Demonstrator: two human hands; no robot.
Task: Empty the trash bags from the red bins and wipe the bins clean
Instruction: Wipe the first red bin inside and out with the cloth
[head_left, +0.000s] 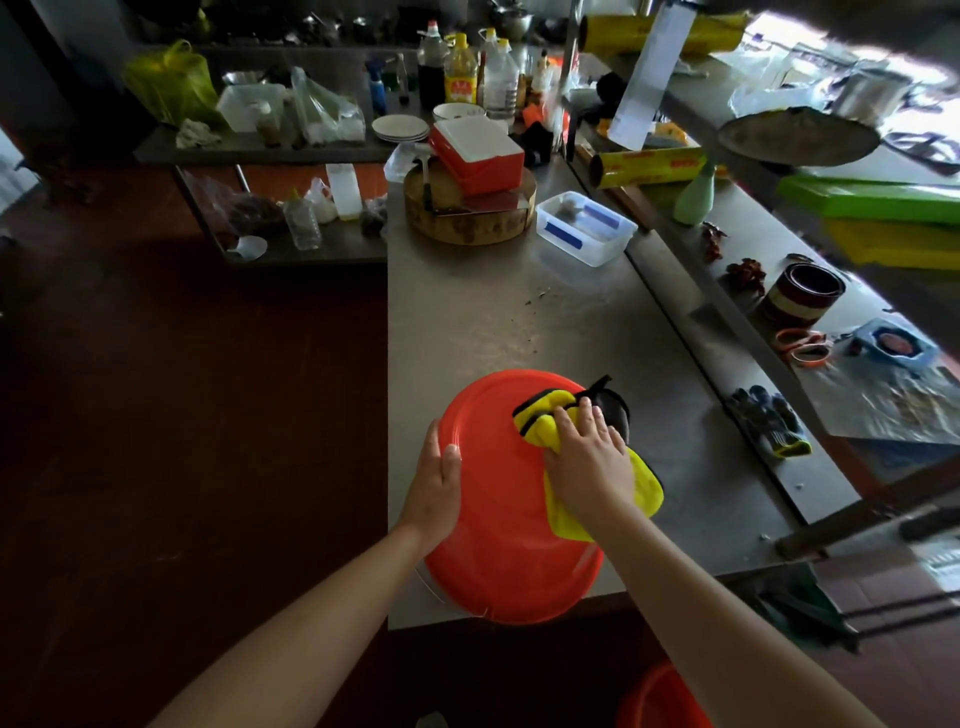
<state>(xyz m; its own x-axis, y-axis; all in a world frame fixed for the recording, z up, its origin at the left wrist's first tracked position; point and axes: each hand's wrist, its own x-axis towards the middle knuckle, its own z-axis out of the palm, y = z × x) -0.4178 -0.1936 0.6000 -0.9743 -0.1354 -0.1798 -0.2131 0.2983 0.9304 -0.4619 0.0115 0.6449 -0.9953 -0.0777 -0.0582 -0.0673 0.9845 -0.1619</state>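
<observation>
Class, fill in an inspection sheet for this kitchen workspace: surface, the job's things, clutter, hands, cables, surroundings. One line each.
Surface: steel counter, a few crumbs, mostly bare in the middle.
Job's things: red bin upside down at the counter's near edge; yellow cloth on it; second red bin on the floor.
Clutter: clear tub, chopping block, red box, gloves.
Hands: left hand steadies the bin's side; right hand presses the cloth flat.
Cables: nothing seen.
Surroundings: bottles and plates on the far bench; dark floor.
</observation>
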